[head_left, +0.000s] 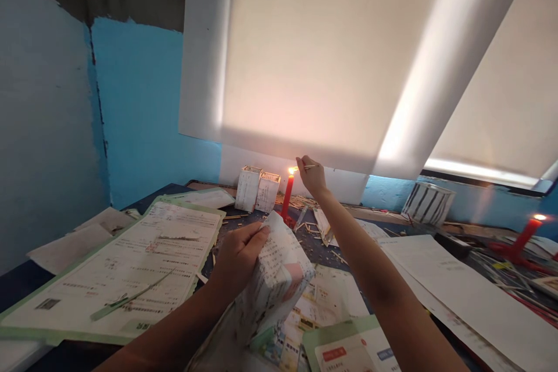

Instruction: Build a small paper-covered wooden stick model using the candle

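Note:
My left hand [239, 256] is closed on the upper edge of a box-shaped piece of printed paper [283, 279], tilted in front of me. My right hand [314, 177] reaches forward over the table, pinching a thin wooden stick [309, 167]. The stick points left, its tip at or very close to the flame of a red candle [288, 195], which stands upright and lit. Two small paper-covered boxes [248, 189] stand just left of the candle. Splinters and short sticks [311, 226] lie scattered around its base.
At left lies a green-edged printed sheet [183, 232] with a sliver on it. Large white papers [462, 285] cover the right side. Another lit red candle [525, 235] stands far right, near a black-striped paper box [429, 203]. Pale blinds [331, 58] hang low behind the table.

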Motion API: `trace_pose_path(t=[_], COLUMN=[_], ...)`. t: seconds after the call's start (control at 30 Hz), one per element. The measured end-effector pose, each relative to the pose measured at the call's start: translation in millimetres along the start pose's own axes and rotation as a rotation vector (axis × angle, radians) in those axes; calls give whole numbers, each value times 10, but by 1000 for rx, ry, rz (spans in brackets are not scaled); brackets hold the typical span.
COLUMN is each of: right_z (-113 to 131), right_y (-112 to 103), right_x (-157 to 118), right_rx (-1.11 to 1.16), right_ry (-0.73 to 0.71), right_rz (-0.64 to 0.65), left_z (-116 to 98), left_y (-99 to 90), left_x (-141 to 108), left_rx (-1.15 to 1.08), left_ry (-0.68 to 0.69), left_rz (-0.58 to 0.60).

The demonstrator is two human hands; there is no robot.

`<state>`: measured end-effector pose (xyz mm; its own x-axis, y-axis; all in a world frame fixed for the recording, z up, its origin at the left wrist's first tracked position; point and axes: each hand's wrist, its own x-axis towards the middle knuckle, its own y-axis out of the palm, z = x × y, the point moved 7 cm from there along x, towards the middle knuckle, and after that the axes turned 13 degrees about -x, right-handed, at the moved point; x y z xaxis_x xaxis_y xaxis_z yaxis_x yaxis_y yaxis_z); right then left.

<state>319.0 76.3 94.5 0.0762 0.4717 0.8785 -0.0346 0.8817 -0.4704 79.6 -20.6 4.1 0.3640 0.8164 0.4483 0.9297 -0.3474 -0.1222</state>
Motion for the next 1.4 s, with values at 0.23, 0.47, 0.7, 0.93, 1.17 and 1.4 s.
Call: trace_pose_path(t=[0.23, 0.47, 0.7, 0.93, 1.17, 1.4], right_z=[-5, 0, 59, 258, 905, 1231], right_y=[19, 7, -97, -1034, -2008, -1993], right_x=[1, -6, 2, -443, -1253, -1690], right_rx=[-8, 2, 48, 137, 301, 150], right_ry=[-9, -13, -28, -210, -740, -999], right_rz=[-8, -20, -65, -173, -254, -210], left_z=[4, 0, 3, -11, -8, 86], left_y=[3, 4, -7, -13, -31, -93], left_x=[3, 10, 3, 16, 34, 44], left_rx=[-22, -20, 6, -39, -95, -200], left_ry=[-4, 9, 6, 12, -3, -33], left_rz=[-7, -7, -6, -22, -42, -88])
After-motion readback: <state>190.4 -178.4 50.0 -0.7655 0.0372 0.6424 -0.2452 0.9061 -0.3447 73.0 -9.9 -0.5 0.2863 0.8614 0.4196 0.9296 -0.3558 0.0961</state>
